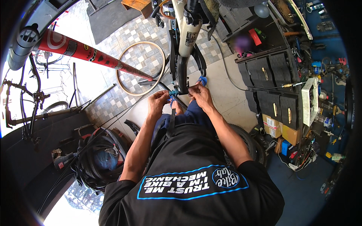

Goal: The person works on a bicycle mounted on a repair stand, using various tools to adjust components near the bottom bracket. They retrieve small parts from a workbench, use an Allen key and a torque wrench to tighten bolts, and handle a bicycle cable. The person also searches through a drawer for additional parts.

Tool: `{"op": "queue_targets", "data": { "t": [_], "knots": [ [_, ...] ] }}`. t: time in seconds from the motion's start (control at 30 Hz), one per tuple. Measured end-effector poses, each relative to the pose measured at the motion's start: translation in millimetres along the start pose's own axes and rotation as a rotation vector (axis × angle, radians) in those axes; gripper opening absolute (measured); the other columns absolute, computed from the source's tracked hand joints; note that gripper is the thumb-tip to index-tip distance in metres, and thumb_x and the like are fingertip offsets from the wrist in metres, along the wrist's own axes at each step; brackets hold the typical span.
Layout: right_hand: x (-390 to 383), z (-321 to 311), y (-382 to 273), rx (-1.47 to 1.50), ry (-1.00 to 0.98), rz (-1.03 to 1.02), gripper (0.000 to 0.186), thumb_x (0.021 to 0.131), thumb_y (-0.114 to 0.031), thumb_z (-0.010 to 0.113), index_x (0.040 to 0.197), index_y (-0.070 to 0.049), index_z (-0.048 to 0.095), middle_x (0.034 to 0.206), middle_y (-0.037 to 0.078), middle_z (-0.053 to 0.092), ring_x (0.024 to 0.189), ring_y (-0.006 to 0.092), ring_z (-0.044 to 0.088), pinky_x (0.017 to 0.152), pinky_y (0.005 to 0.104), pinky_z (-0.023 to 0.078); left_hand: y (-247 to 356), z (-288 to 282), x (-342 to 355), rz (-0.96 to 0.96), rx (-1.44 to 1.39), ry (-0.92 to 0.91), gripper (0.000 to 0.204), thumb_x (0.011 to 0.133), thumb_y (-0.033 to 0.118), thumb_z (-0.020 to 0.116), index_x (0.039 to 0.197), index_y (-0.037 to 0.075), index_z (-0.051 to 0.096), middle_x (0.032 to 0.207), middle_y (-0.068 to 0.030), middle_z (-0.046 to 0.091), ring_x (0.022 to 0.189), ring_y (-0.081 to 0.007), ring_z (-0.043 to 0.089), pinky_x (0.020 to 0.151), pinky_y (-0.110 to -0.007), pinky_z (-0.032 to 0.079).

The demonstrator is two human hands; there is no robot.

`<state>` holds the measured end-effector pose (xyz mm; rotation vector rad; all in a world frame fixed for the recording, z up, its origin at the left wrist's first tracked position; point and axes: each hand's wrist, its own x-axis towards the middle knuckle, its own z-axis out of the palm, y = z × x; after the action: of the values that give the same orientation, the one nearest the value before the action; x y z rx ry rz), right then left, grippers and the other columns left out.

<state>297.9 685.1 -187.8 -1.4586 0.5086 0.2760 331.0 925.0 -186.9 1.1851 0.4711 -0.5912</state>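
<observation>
A bicycle fork [190, 32] with a cream and black leg hangs upright before me, its lower end between my two hands. My left hand [158, 101] is closed, fingers pinched on a small teal cylindrical part [173, 92] just left of the fork's bottom. My right hand [200, 96] is closed on the dark lower end of that fork, with fingertips close to the teal part. A black strap [172, 116] hangs below my left hand. My feet in blue footwear [203, 80] show beneath, partly hidden.
A long red tube [83, 52] slants down from upper left beside a pale ring [121, 81] on the tiled floor. Bicycle frames [30, 98] and coiled tyres [92, 162] lie left. A black cabinet [266, 67], cardboard boxes [273, 128] and a tool wall [326, 94] stand right.
</observation>
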Motion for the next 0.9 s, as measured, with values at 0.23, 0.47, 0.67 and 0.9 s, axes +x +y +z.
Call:
{"op": "queue_targets", "data": {
  "t": [0.23,0.47,0.67,0.9],
  "knots": [
    [1.9,-0.6,1.5,0.012,-0.006,-0.011,0.023,0.1,-0.021,0.072,0.102,0.002,0.068,0.083,0.004,0.072,0.072,0.0093,0.066,0.063,0.0242,0.052,-0.2,-6.2,9.3,0.08,0.067,-0.049,0.012,0.093,0.003,0.075,0.103,-0.002,0.072,0.094,-0.0053,0.072,0.084,-0.014,0.069,0.079,-0.03,0.059],
    [2.5,-0.8,2.0,0.025,-0.017,-0.017,0.023,0.1,-0.019,0.071,0.103,0.003,0.067,0.083,0.005,0.072,0.072,0.0097,0.066,0.063,0.0236,0.052,-1.0,-8.0,10.8,0.194,0.203,-0.059,0.009,0.09,-0.004,0.073,0.099,-0.002,0.071,0.093,-0.0052,0.072,0.086,-0.014,0.069,0.083,-0.03,0.058],
    [3.1,-2.9,4.0,-0.008,-0.032,-0.046,0.021,0.1,-0.018,0.07,0.104,0.003,0.068,0.086,0.004,0.072,0.076,0.0106,0.068,0.065,0.0245,0.054,2.0,-2.0,5.0,0.199,0.132,-0.038,0.016,0.091,-0.003,0.073,0.107,-0.003,0.07,0.099,-0.0065,0.072,0.09,-0.0154,0.069,0.086,-0.03,0.058],
    [-2.3,-10.4,-3.2,0.117,-0.077,0.045,0.017,0.102,-0.012,0.066,0.11,0.002,0.07,0.094,0.004,0.071,0.081,0.011,0.067,0.071,0.0247,0.055,-8.0,6.1,-1.5,0.119,-0.091,0.108,0.019,0.093,0.002,0.076,0.109,-0.004,0.069,0.1,-0.0099,0.07,0.092,-0.0181,0.07,0.089,-0.033,0.061]
  ]
}}
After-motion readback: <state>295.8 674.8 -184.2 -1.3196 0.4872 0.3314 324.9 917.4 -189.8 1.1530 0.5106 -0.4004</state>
